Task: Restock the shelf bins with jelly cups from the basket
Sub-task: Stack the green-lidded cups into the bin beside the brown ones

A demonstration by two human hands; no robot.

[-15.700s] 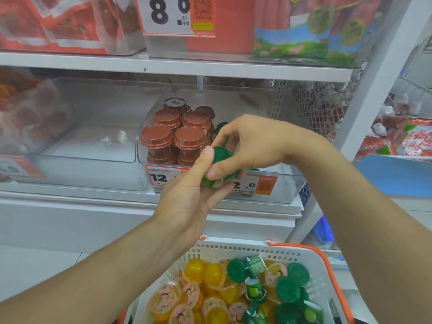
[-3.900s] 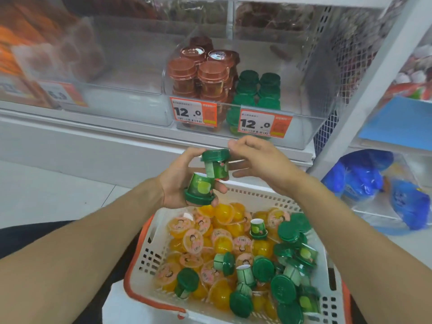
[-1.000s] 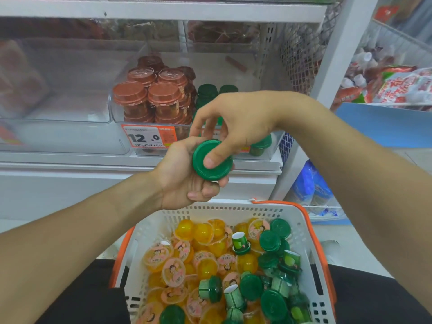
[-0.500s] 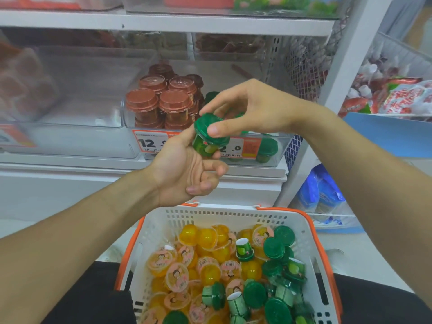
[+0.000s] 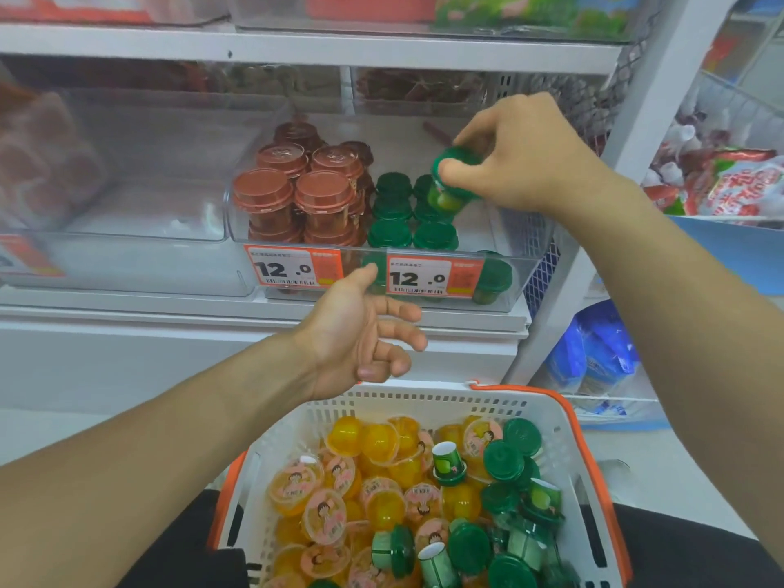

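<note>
My right hand (image 5: 522, 157) pinches a green jelly cup (image 5: 450, 180) by its lid, held over the clear shelf bin (image 5: 515, 286). Inside that bin, stacked green cups (image 5: 411, 224) stand to the right of stacked brown cups (image 5: 297, 197). My left hand (image 5: 360, 333) hovers palm up below the bin's front, fingers loosely curled, holding nothing. The white basket with an orange rim (image 5: 564, 411) sits at the bottom, filled with yellow jelly cups (image 5: 373, 447) on the left and green ones (image 5: 505, 460) on the right.
A second clear bin (image 5: 140, 205) stands left of the stocked one. Price tags reading 12.0 (image 5: 418, 278) hang on the bin front. A white shelf post (image 5: 628, 154) rises at the right, with blue bags (image 5: 594, 354) on the floor beyond it.
My right hand has taken the green cup out of the left hand and carried it up and right, over the bin. The left hand is now free and has dropped lower.
</note>
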